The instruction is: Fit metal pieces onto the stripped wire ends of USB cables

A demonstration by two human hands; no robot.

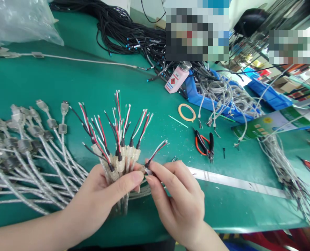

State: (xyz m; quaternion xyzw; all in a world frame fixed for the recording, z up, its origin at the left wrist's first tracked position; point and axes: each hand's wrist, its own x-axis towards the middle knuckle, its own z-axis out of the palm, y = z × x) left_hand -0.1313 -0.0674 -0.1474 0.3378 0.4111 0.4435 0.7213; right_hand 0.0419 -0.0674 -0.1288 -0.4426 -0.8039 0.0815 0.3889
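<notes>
My left hand (105,195) is wrapped round a bundle of clear braided cables (119,163), whose stripped red, white, black and green wire ends fan upward. At the bundle's right side, my right hand (177,195) pinches one cable end (147,167) just below its black sleeve; its thin wires point up and right. The left thumb lies against that same cable's clear collar. Further left, the bundle's other ends with USB plugs (64,108) and grey ferrite blocks lie spread on the green mat (73,80).
Black-and-orange cutters (204,144), a tan tape ring (186,112) and a pink bottle (178,78) stand or lie beyond my right hand. Blue bins (199,99) hold grey cables. Black cables (123,28) lie at the back; a plastic bag (21,21) is at the upper left.
</notes>
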